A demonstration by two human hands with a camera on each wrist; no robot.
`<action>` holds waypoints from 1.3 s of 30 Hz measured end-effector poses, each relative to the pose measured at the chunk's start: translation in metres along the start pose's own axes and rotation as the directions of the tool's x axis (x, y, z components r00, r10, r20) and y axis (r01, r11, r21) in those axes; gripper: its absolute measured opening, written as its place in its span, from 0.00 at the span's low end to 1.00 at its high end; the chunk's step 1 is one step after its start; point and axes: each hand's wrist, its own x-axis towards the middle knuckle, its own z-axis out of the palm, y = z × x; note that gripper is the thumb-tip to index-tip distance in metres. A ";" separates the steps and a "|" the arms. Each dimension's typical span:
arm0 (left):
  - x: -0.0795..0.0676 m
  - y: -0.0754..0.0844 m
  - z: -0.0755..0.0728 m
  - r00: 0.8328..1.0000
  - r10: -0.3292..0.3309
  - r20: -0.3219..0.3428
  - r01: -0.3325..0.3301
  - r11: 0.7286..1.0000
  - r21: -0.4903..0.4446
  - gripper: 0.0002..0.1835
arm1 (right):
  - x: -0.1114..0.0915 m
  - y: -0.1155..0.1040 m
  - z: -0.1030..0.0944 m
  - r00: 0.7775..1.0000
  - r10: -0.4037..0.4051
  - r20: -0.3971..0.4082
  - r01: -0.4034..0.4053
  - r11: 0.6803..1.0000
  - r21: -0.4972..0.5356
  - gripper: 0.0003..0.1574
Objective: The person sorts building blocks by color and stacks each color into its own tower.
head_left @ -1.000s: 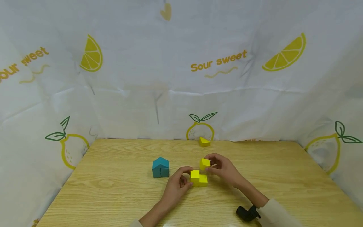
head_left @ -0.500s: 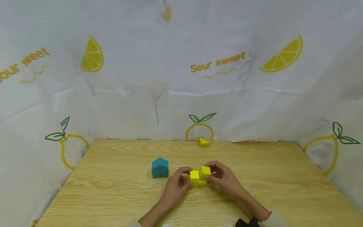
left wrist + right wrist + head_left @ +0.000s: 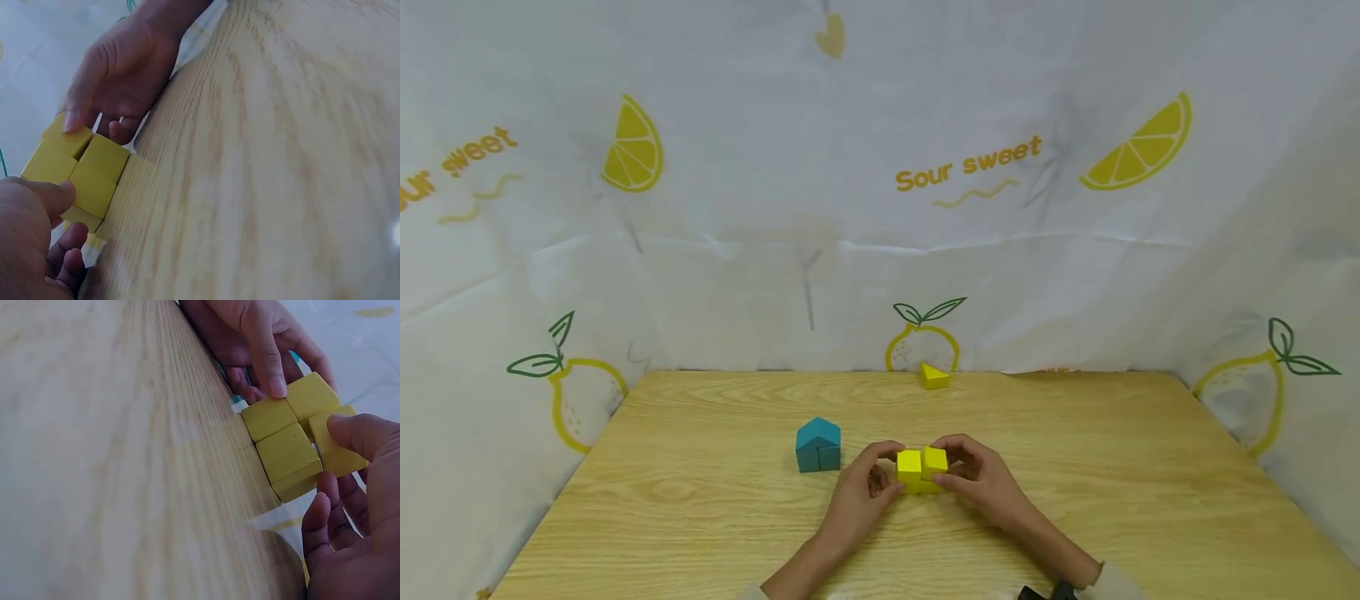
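Observation:
Yellow cube blocks stand together mid-table, two on the bottom and one stacked on the left one (image 3: 908, 465). My left hand (image 3: 853, 500) pinches this left stack between thumb and fingers, thumb on its near face. Between the thumb and fingers of my right hand (image 3: 988, 483) is another yellow cube (image 3: 934, 460), over the lower right cube (image 3: 287, 453). In the right wrist view this held cube sits slightly tilted, a narrow gap separating it from the upper left cube (image 3: 310, 397). The far faces of the cubes are hidden.
Left of my hands stands a blue block house (image 3: 817, 446) with a pointed roof. A yellow triangular block (image 3: 934, 377) lies by the wooden table's (image 3: 715, 500) far edge. A black object (image 3: 1048, 592) is partly visible near my right sleeve. A lemon-print curtain (image 3: 760, 275) hangs behind.
My right hand has brought its yellow cube nearer and down, from behind the stack onto the lower right cube. My left hand has kept its hold on the left stack.

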 end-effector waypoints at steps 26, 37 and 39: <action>-0.001 0.002 -0.001 0.999 -0.030 0.014 0.030 1.000 0.004 0.25 | -0.003 0.003 0.001 1.000 0.000 0.026 0.000 1.000 -0.018 0.23; -0.001 0.003 -0.001 1.000 -0.024 0.014 0.024 1.000 0.000 0.25 | -0.003 0.001 0.002 0.999 0.016 0.029 -0.015 1.000 -0.022 0.23; -0.001 0.003 -0.001 1.000 -0.026 0.016 0.026 1.000 0.000 0.25 | -0.003 0.001 0.001 0.999 0.019 0.030 -0.019 1.000 -0.017 0.24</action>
